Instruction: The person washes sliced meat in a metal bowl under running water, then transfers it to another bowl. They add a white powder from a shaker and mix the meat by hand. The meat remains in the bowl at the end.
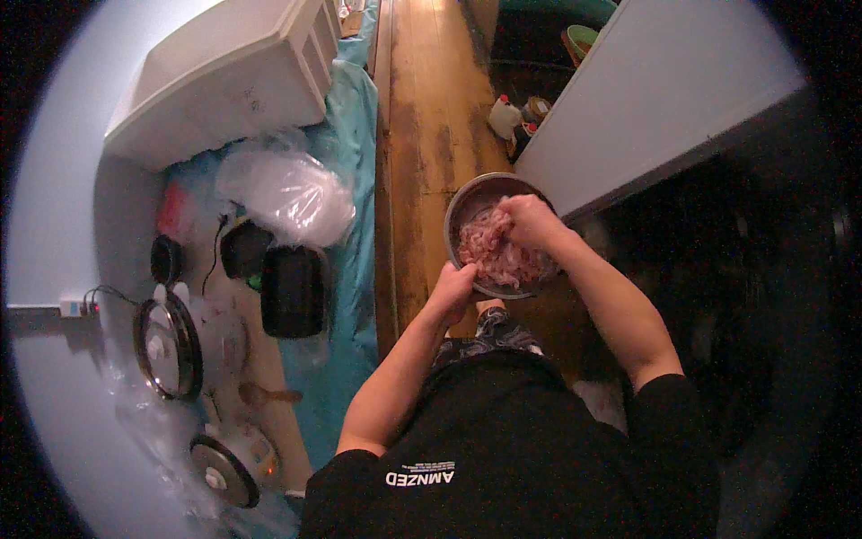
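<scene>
A round metal bowl (pixel 452 226) is held in front of my body, above the wooden floor. Pieces of raw pink meat (pixel 495 252) lie inside it. My left hand (pixel 458 286) grips the bowl's near left rim, with the thumb over the edge. Reaching in from the right, my right hand (pixel 528 219) is in the bowl, its fingers curled at the meat. Its fingertips are partly hidden, so whether meat is held in them cannot be told.
On the left, a teal-covered surface (pixel 357 168) bears black plastic containers (pixel 293 290), a clear plastic bag (pixel 296 195) and round lids (pixel 222 471). A white panel (pixel 667 94) stands at the right. Plastic jugs (pixel 505 118) stand on the floor beyond the bowl.
</scene>
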`<state>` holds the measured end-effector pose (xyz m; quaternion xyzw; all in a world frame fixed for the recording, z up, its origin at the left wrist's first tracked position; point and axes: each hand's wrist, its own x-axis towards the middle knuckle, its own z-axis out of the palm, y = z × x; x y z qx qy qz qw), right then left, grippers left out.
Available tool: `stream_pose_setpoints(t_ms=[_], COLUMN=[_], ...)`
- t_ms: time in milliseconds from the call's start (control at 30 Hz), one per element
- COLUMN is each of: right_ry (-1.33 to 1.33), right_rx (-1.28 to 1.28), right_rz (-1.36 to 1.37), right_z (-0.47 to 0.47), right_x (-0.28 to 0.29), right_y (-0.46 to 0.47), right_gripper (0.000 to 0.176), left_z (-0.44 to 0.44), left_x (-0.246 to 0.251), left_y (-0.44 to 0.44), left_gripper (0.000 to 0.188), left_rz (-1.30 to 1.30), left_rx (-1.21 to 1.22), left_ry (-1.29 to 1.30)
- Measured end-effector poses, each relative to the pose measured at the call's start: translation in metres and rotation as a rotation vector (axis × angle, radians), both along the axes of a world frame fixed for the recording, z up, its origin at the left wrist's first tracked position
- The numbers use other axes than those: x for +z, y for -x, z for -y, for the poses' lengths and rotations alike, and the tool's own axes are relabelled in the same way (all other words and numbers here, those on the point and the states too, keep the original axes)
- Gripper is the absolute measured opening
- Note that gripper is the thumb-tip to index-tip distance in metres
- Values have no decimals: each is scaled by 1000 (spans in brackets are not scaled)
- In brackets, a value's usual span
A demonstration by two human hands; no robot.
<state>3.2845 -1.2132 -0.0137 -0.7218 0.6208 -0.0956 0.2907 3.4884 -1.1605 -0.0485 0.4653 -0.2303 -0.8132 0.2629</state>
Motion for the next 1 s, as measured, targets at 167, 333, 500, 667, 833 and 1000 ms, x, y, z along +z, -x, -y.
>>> stream_pose_setpoints(t_ms=[167, 333, 500, 667, 833, 1000], right_ry=[-154, 28, -95, -174, -104, -129], right_rx=[172, 213, 71, 273, 388, 159], right_rz=[419, -91, -8, 100, -245, -35], right_z=[84, 166, 269, 340, 376, 472], right_x=[32, 3, 2, 39, 22, 5], right_y=[62, 78, 127, 187, 179, 192], right_gripper=[58, 66, 13, 49, 104, 27], left_z=[87, 179, 252, 327, 403, 482], left_x=[13, 31, 21, 5, 4, -3], left_y=[43, 96, 140, 164, 175, 187], left_gripper=[26, 32, 34, 35, 39, 34], left_rz=[19, 162, 14, 1, -34, -4], left_rx=[16, -134, -32, 1, -94, -92], left_ry=[39, 55, 23, 12, 50, 38])
